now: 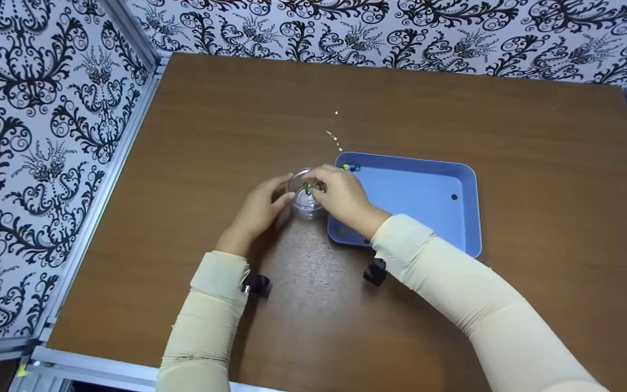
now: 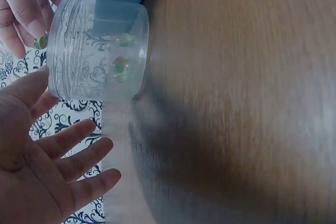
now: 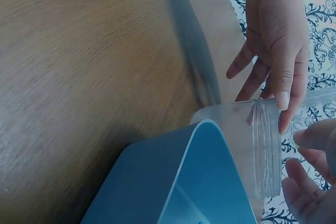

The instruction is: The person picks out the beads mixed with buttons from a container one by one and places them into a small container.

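Observation:
A clear plastic jar (image 2: pixel 100 51) stands upright on the table, left of the blue tray (image 1: pixel 417 182). My left hand (image 1: pixel 256 209) holds its rim from the left with thumb and index finger; the other fingers (image 2: pixel 86 161) spread away from the wall. Above the jar's mouth, my right hand (image 1: pixel 340 196) pinches a green glass marble (image 2: pixel 41 41) between thumb and fingertips. Inside, a few marbles (image 2: pixel 125 40) with green and orange colouring lie at the bottom. In the right wrist view the tray's wall (image 3: pixel 152 171) covers part of the jar (image 3: pixel 236 124).
Small marbles lie in the tray: a dark one (image 1: pixel 454 197) at right, yellow and blue ones (image 1: pixel 350 167) in the far left corner, a green one (image 1: pixel 341 232) at near left. Pale specks (image 1: pixel 335 139) mark the table beyond. Patterned walls (image 1: pixel 346 32) border the table.

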Tool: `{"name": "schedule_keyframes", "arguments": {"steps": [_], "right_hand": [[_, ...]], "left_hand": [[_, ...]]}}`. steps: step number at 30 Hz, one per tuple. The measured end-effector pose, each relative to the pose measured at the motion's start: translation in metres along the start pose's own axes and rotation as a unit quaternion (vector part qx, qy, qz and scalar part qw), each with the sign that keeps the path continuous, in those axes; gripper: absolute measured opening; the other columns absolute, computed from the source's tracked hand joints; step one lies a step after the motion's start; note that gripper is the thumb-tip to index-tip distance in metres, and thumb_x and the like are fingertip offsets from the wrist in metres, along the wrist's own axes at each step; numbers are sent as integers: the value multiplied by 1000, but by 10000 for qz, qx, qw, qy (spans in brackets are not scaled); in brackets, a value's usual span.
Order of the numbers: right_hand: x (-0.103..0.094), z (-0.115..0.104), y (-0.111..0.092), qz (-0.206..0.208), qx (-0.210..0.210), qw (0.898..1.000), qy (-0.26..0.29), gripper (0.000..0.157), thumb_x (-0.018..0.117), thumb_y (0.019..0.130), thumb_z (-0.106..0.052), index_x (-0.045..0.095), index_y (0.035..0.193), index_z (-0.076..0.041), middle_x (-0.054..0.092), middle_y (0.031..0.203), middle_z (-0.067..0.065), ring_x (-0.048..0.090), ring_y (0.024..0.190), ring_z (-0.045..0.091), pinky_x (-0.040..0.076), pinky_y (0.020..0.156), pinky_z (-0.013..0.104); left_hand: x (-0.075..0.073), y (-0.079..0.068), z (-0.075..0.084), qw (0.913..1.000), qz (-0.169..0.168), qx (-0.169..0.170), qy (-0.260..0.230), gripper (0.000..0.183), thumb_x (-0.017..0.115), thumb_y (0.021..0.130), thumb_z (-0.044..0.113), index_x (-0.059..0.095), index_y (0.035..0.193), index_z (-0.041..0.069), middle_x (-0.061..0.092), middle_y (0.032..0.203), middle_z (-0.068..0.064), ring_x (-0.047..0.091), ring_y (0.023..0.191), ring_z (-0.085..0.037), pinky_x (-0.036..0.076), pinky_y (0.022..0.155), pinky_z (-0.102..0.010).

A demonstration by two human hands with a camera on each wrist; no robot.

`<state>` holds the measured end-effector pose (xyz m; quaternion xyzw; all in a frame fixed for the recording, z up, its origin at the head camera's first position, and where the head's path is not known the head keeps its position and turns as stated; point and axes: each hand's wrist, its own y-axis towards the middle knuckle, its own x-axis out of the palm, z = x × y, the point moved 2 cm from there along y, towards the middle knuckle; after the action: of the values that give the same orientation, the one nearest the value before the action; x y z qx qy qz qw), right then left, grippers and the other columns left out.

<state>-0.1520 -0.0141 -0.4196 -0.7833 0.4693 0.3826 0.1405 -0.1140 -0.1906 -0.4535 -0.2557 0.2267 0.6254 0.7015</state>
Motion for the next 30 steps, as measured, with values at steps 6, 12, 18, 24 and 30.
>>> {"name": "schedule_keyframes", "arguments": {"steps": [6,12,18,24,30], "right_hand": [[3,0,2,-76,-353,9986,-382,21,65,86,-4,73,105,-9,70,103,5,64,100,26,50,89,41],[6,4,3,-295,-563,9953,-725,39,75,83,-23,68,120,-13,63,127,7,48,126,29,38,105,51],[8,9,1,-866,-302,9921,-857,98,83,68,-52,37,150,-25,15,161,5,-2,148,31,6,110,71],[5,12,-1,-906,-256,9904,-1015,106,84,66,-52,28,153,-28,2,163,4,-9,147,32,4,109,72],[0,13,-1,-882,-178,9898,-1103,110,85,64,-52,26,154,-29,-1,163,3,-9,147,33,1,110,71]], "left_hand": [[0,0,1,10000,-15,26,9,45,58,98,22,51,140,8,52,140,-15,44,133,-29,32,113,-42],[-1,0,2,10000,-64,15,17,46,58,98,23,50,141,8,51,140,-16,44,132,-31,32,113,-43],[-1,1,0,9999,-65,53,69,46,57,98,22,49,141,7,51,140,-17,44,132,-31,31,113,-44],[-1,0,1,9999,-92,-24,86,47,57,98,24,49,142,10,50,142,-14,43,133,-29,30,114,-43],[-1,0,1,9999,-84,-37,67,47,57,98,24,49,142,9,49,143,-15,41,135,-30,29,115,-43]]}}
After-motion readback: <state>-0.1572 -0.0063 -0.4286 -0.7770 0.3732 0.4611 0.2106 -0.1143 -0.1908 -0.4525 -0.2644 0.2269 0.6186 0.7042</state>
